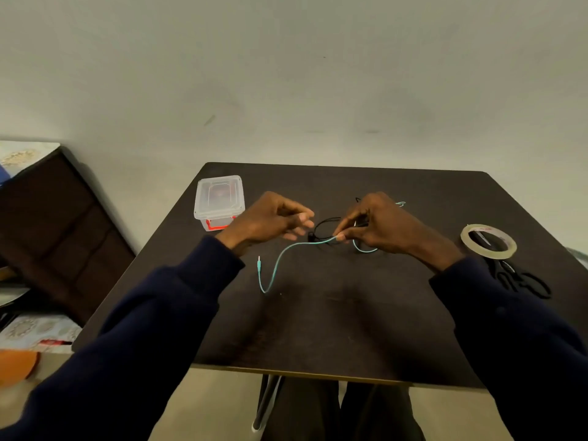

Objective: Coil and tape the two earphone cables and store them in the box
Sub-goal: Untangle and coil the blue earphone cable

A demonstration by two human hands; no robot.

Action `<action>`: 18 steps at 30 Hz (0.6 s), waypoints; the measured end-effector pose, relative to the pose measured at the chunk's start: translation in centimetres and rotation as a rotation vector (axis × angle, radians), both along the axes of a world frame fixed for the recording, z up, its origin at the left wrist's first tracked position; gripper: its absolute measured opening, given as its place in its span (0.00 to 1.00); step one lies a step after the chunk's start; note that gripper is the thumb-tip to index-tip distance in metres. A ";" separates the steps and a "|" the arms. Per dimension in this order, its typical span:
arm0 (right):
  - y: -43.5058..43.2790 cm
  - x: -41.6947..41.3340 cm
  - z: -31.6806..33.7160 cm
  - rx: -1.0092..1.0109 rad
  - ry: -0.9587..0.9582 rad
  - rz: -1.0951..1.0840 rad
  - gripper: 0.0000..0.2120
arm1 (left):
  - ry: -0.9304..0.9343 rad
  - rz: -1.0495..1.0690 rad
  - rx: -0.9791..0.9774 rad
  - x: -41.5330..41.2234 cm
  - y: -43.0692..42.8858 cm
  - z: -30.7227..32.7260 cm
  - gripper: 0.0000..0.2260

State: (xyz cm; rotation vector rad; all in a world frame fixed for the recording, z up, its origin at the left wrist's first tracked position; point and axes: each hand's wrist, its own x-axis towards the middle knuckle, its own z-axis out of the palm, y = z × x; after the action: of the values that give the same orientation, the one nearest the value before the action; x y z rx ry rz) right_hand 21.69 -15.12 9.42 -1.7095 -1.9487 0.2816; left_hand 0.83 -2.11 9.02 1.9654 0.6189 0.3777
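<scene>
The right hand [378, 227] pinches the teal cable [280, 259] between thumb and fingertips, mid-table. The cable's plug [258, 262] end trails near and left on the table [318, 329], and the rest loops under that hand toward the far right. The left hand [273, 218] hovers just beside the pinch, fingers loosely curled and holding nothing. The black cable [327, 221] lies against the teal one, right at the pinch.

The step looks like starting coil 1 of 2. To do it well, first lift the teal cable free of the black one, so no stray strand gets wound in. Then the left hand should feed even loops into the pinch, plug end last, with no sharp kinks. The tape [488, 241] and scissors [521, 281] wait at the right. The box [219, 198], lid on, sits far left.
</scene>
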 end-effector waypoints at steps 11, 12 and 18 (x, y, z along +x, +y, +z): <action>0.2 1.8 -1.4 -0.054 0.206 -0.005 0.05 | -0.018 -0.068 -0.083 0.6 -0.4 -1.7 0.05; 0.2 2.4 -1.5 -0.050 0.223 -0.020 0.05 | -0.057 -0.057 -0.117 0.1 -0.2 -1.5 0.04; 0.3 6.5 -1.4 0.046 0.159 -0.238 0.04 | -0.296 -0.176 -0.314 -4.9 1.2 -0.1 0.03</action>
State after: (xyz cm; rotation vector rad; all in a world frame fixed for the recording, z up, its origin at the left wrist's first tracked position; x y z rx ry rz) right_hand 28.15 -14.85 8.01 -1.8091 -1.6099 0.2729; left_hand -4.10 -0.88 8.92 1.6099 0.2915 0.4238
